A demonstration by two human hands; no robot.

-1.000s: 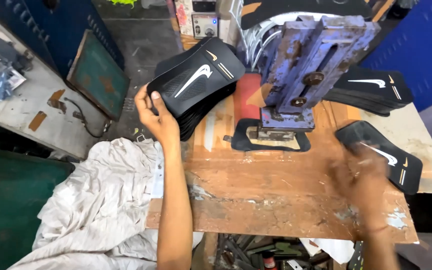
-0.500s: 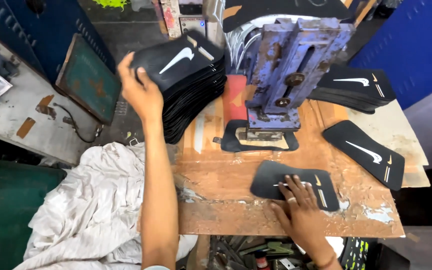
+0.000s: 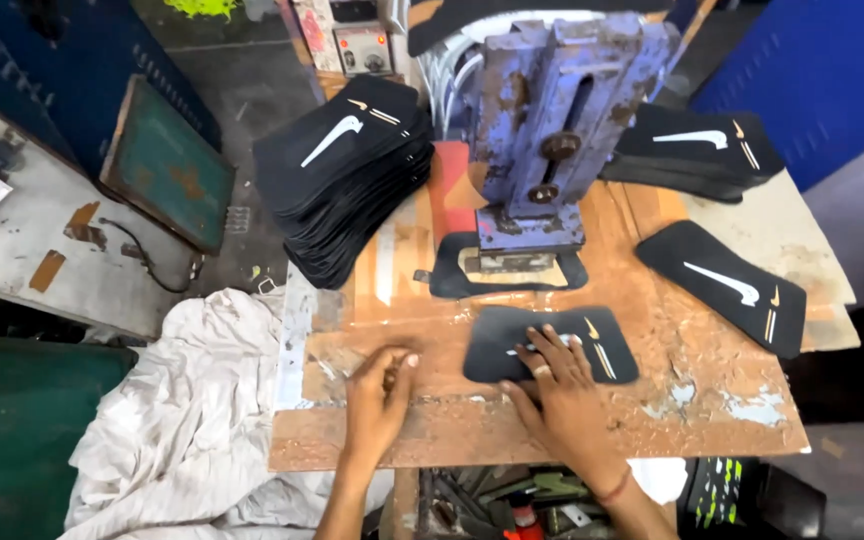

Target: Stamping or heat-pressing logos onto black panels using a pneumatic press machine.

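The right hand (image 3: 557,390) lies flat with its fingers spread on a dark flat piece (image 3: 550,345) that has a pale curved mark on it. The hand presses down and its grip is open, not closed round anything. The piece lies on the near part of the wooden table (image 3: 432,430), just in front of the purple press (image 3: 552,130). The left hand (image 3: 377,395) rests on bare wood to the left of the piece, fingers loosely curled, holding nothing. The piece could slide crooked if the hand pushes it unevenly, because the wood is rough and patchy, and then the mark might not line up. Fingers could get hurt if they go too near the heavy press, since it stands just beyond the piece. A tall stack of dark pieces (image 3: 347,185) sits at the far left of the table, close to the edge, and it leans a bit, so a bump could tip it. Another small stack (image 3: 697,150) is at the far right, and one single piece (image 3: 722,285) lies to the right. A black mat (image 3: 447,280) lies under the press. A white cloth (image 3: 187,420) hangs off to the near left.
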